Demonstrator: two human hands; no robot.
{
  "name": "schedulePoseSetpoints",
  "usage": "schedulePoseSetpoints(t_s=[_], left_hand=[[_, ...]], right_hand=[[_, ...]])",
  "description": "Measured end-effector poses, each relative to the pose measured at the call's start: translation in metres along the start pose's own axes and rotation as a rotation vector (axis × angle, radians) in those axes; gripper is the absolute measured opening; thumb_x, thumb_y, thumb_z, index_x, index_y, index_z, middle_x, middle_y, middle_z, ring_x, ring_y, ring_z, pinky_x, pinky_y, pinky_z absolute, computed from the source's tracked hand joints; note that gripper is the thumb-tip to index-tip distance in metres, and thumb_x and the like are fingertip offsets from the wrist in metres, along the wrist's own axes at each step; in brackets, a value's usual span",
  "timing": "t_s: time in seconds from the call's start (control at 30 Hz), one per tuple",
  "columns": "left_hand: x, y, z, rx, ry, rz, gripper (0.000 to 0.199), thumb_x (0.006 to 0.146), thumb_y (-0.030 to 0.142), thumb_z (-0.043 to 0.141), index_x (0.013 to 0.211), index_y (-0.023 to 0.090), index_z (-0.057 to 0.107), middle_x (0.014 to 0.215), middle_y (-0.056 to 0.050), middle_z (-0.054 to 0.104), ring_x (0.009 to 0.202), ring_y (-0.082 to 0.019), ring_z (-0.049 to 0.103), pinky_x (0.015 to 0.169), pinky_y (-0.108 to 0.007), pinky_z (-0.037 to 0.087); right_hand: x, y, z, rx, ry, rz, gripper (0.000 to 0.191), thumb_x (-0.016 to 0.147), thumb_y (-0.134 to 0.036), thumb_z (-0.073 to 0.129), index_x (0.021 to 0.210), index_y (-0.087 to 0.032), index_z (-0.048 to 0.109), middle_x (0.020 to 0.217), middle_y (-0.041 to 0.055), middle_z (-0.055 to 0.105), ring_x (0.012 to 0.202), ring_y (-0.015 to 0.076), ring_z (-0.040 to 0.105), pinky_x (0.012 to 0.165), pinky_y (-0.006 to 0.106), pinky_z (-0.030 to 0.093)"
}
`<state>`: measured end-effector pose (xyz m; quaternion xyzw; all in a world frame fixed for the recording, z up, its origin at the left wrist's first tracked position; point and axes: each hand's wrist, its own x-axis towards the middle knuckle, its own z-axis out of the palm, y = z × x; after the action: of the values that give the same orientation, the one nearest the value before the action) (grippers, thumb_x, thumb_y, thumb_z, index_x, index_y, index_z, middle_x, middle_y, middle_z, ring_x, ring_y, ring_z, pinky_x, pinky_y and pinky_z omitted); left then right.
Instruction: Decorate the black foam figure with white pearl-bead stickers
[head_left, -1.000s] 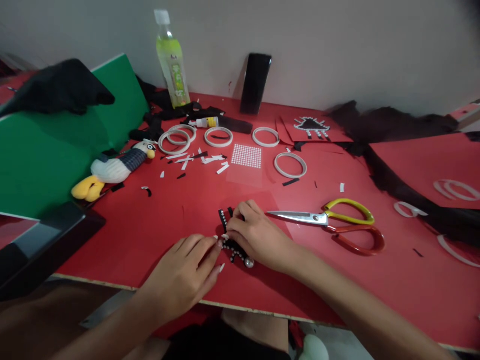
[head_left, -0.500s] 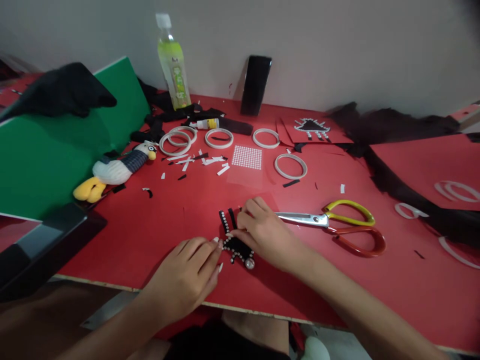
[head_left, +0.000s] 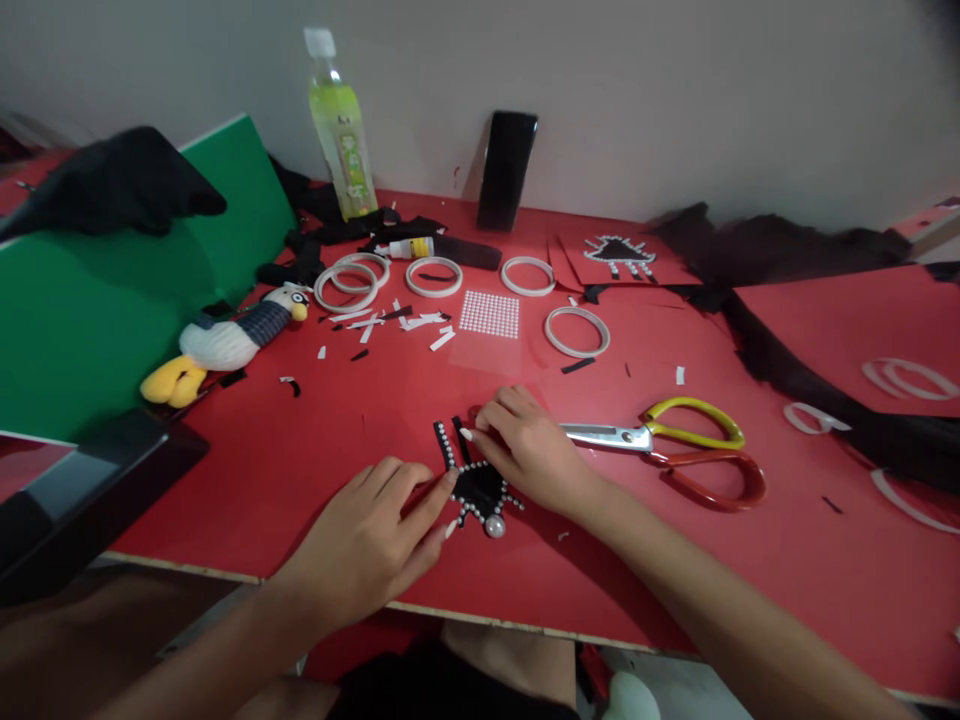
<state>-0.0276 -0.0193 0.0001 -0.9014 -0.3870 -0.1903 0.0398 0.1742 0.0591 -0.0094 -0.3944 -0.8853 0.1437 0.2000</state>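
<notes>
A black cut-out piece (head_left: 480, 485) edged with small pearl beads lies flat near the table's front edge. At its lower end sits one large pearl (head_left: 495, 525), and two black strips stick out at the top, the left one beaded. My left hand (head_left: 382, 525) rests at the piece's left side, index fingertip pressing its edge, thumb apart from it just below. Above the piece's right side, my right hand (head_left: 529, 450) has curled fingers and its thumb beside the right strip (head_left: 460, 435). Whatever may be pinched there is hidden. Behind that hand lie scissors (head_left: 615, 436).
A sheet of stick-on pearls (head_left: 489, 314), several tape rolls (head_left: 577, 331) and paper scraps lie beyond my hands. Farther back stand a bottle (head_left: 341, 145) and a phone (head_left: 508, 170). A bird plush (head_left: 225, 340) and green board (head_left: 232, 190) are left; a beaded card (head_left: 667, 265) is back right.
My right hand has drawn back from the middle of the piece, uncovering its right beaded edge. Its thumb has moved up toward the right strip; my left index finger reaches slightly farther over the edge.
</notes>
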Motion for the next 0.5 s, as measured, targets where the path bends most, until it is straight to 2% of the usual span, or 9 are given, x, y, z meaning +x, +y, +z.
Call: schedulePoseSetpoints(t_s=[0.23, 0.5], left_hand=[[0.0023, -0.0015, 0.0032, 0.030, -0.023, 0.004, 0.028, 0.090, 0.023, 0.045, 0.110, 0.011, 0.060, 0.089, -0.010, 0.060, 0.074, -0.019, 0.053, 0.062, -0.033, 0.049], [0.0022, -0.0021, 0.0035, -0.005, 0.004, 0.002, 0.033, 0.088, 0.022, 0.046, 0.118, 0.012, 0.056, 0.092, -0.011, 0.062, 0.080, -0.021, 0.054, 0.065, -0.035, 0.049]], right_hand=[[0.0002, -0.0005, 0.0006, -0.013, 0.019, -0.015, 0.013, 0.089, -0.019, 0.048, 0.078, -0.016, 0.054, 0.079, 0.0068, 0.052, 0.076, 0.0196, 0.045, 0.069, 0.031, 0.040], [0.0000, 0.0002, 0.0024, 0.002, 0.033, -0.008, 0.015, 0.090, -0.021, 0.046, 0.078, -0.017, 0.055, 0.079, 0.0068, 0.052, 0.076, 0.0195, 0.044, 0.070, 0.032, 0.039]])
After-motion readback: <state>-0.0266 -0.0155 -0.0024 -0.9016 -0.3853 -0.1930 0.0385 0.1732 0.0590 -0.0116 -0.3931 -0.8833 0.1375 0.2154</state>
